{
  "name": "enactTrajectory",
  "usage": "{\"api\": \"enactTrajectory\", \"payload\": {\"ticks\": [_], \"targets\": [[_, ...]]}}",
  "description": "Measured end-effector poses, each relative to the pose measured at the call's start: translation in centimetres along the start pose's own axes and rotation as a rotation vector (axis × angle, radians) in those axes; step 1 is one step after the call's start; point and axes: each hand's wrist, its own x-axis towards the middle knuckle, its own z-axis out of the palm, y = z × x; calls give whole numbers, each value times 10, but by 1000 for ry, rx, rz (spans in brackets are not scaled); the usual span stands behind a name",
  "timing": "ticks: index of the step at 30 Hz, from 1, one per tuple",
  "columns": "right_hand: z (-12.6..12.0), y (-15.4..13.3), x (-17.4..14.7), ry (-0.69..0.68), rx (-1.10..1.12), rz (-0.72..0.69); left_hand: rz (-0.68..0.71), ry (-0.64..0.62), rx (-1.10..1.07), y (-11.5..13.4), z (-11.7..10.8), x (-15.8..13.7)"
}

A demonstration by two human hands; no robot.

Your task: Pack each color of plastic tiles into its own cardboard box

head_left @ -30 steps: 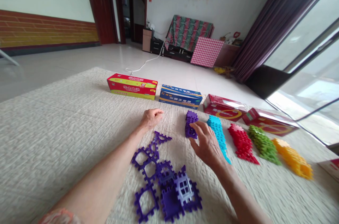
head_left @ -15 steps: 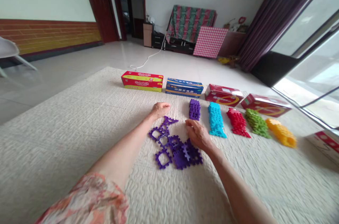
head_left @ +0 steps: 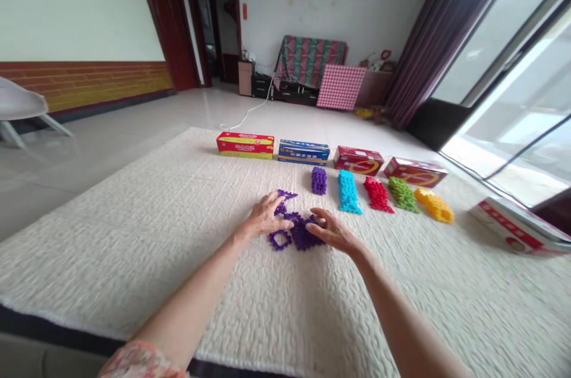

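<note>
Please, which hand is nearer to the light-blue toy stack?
Right. The right hand is in front of the light-blue toy stack, slightly left; the left hand is farther left, by the loose purple pieces.

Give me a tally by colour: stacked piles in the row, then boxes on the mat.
Purple pile: 1
Light blue pile: 1
Red pile: 1
Green pile: 1
Yellow pile: 1
Red-and-yellow box: 1
Blue box: 1
Dark red boxes: 2
White-and-red box: 1
Total: 10
Loose purple pieces aren't counted: the left hand and right hand cover some.
</note>
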Motion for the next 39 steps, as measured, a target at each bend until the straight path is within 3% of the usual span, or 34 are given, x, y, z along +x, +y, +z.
{"api": "enactTrajectory", "payload": {"ticks": [5,8,16,26,33,39], "targets": [[5,-1,-27,-70,56,-17,5,-106,52,10,5,-23],[14,3,-35,-67,38,-55,-4,-103,92,11,12,-32],[40,13,-35,134,-94,-130,43,-6,113,3,21,-36],[52,10,7,316,-60,-201,108,74,-37,-13,21,16],[55,20,52,316,-89,-177,132,137,-120,-22,9,48],[59,20,84,280,-90,-203,57,247,-191,-26,8,94]]}}
